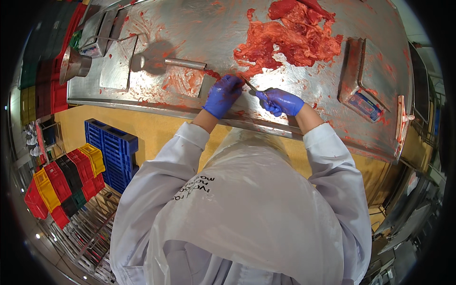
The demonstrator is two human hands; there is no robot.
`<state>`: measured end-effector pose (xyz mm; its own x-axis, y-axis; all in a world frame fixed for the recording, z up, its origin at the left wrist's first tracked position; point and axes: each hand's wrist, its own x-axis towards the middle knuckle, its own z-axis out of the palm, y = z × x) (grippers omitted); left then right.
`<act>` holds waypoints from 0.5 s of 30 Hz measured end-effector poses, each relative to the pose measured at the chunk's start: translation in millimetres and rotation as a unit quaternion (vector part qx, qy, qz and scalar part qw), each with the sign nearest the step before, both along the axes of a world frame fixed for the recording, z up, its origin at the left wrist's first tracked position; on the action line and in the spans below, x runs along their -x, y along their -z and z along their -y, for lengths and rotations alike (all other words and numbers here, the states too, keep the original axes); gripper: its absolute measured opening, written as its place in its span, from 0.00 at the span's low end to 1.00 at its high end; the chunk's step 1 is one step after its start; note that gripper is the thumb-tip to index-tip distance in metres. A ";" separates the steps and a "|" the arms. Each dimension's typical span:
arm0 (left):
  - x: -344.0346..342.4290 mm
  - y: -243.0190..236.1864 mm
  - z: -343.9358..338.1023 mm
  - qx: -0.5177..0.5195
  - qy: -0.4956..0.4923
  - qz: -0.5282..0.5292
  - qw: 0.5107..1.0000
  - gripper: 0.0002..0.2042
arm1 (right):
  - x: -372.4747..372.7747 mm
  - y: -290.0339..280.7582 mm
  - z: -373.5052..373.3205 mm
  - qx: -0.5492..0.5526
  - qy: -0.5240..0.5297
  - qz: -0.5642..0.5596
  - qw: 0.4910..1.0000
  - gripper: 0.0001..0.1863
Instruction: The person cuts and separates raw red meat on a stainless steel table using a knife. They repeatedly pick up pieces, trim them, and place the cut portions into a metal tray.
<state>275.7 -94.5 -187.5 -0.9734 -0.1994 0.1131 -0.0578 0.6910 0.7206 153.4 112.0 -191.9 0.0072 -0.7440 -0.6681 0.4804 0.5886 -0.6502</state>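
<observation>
My left hand (223, 96), in a blue glove, is closed on a red strip of meat (213, 73) at the table's near middle. My gloved right hand (280, 101) grips a knife (250, 84), its blade angled up-left beside my left fingers. A large pile of red meat (304, 40) lies just beyond the knife. A short steel tube (185, 63) lies left of the strip, above a smeared flat patch. Where the blade's tip touches is hard to make out.
The steel table (156, 102) has a raised front lip. Scale-like devices (95, 42) (363, 102) stand left and right, near a steel funnel (76, 66) and plate (116, 64). Below left are coloured crates (61, 180), a blue pallet (107, 147) and metal racks (92, 237).
</observation>
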 end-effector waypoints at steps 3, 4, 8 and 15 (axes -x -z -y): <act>-3.0 12.3 9.4 0.028 -0.037 0.012 0.999 0.07 | -10.7 -5.6 0.8 0.016 0.094 -0.012 0.995 0.16; -2.7 12.0 11.2 0.025 -0.045 0.019 0.998 0.07 | -14.5 -6.0 -0.7 0.024 0.118 -0.024 0.992 0.14; -6.8 9.3 17.0 0.014 -0.060 0.012 0.998 0.07 | -22.3 -17.8 -25.3 0.117 0.019 -0.133 0.984 0.12; -18.4 -5.1 16.2 -0.007 -0.030 0.029 0.999 0.11 | -19.0 10.9 -11.0 0.104 -0.014 0.063 0.992 0.27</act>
